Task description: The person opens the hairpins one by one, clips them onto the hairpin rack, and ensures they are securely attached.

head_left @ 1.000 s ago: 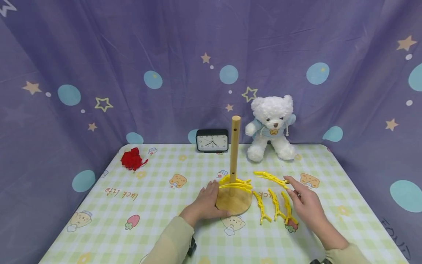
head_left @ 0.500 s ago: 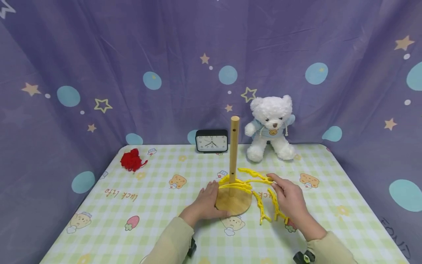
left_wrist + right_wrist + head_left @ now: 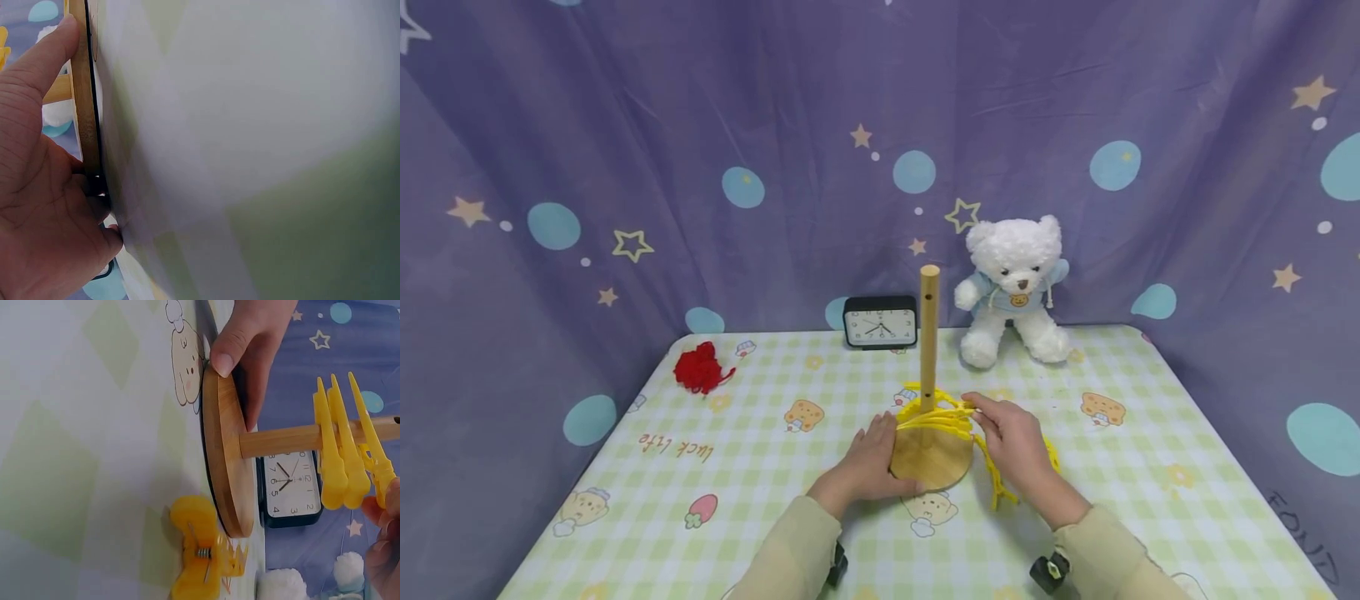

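Note:
My left hand [image 3: 868, 462] grips the edge of a wooden stand's round base [image 3: 929, 468], thumb over the rim. An upright wooden post [image 3: 928, 333] rises from it. Two yellow hair clips [image 3: 334, 469] are clamped side by side across the lower post. Above them, my right hand [image 3: 1015, 437] pinches the handle end of a third yellow hair clip [image 3: 380, 472], its long jaws spread on either side of the post. A loose yellow hair clip [image 3: 996, 479] lies right of the base. Another loose clip [image 3: 1052, 454] is partly hidden behind my right hand.
At the back stand a black alarm clock [image 3: 880, 323] and a white teddy bear [image 3: 1017, 292]. A tangle of red yarn [image 3: 700, 367] lies at the back left. The table wears a green-checked cloth [image 3: 760, 533], with a purple curtain [image 3: 775, 100] behind.
My right hand has moved left with the pinched clip, from right of the stand to the post. The clip's jaws have spread apart. My left hand stays on the base.

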A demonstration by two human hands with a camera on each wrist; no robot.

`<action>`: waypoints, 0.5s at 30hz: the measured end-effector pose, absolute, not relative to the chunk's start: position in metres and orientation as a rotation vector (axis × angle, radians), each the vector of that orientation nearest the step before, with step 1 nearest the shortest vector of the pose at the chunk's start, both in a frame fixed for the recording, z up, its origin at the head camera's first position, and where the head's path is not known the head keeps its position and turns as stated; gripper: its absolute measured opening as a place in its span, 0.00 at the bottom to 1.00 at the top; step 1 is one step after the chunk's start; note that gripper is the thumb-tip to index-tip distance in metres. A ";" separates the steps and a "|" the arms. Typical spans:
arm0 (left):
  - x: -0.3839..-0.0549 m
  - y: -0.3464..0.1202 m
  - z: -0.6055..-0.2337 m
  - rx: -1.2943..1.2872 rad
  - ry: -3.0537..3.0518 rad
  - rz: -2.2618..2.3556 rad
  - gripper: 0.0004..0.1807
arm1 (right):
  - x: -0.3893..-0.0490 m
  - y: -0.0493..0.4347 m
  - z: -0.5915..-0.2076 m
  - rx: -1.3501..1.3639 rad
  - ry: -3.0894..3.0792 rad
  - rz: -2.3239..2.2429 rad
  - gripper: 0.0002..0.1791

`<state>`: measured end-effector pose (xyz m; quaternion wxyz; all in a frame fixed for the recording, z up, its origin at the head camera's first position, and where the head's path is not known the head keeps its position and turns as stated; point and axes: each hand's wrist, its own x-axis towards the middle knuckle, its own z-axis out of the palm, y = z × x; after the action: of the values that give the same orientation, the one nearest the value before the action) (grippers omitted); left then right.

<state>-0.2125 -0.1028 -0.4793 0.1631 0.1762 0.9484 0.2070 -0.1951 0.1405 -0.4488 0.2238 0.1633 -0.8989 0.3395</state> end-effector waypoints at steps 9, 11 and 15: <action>-0.213 -0.103 -0.483 0.498 2.710 0.594 0.65 | -0.199 0.134 -0.452 0.527 -2.468 0.926 0.18; -0.213 -0.103 -0.482 0.501 2.713 0.593 0.65 | -0.199 0.134 -0.453 0.548 -2.461 0.928 0.19; -0.212 -0.103 -0.480 0.508 2.713 0.586 0.65 | -0.197 0.135 -0.453 0.573 -2.498 0.980 0.21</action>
<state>-0.2123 -0.1033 -0.4800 0.1594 0.1779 0.9492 0.2050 -0.1973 0.1353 -0.4528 0.1976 0.2048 -0.8924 0.3500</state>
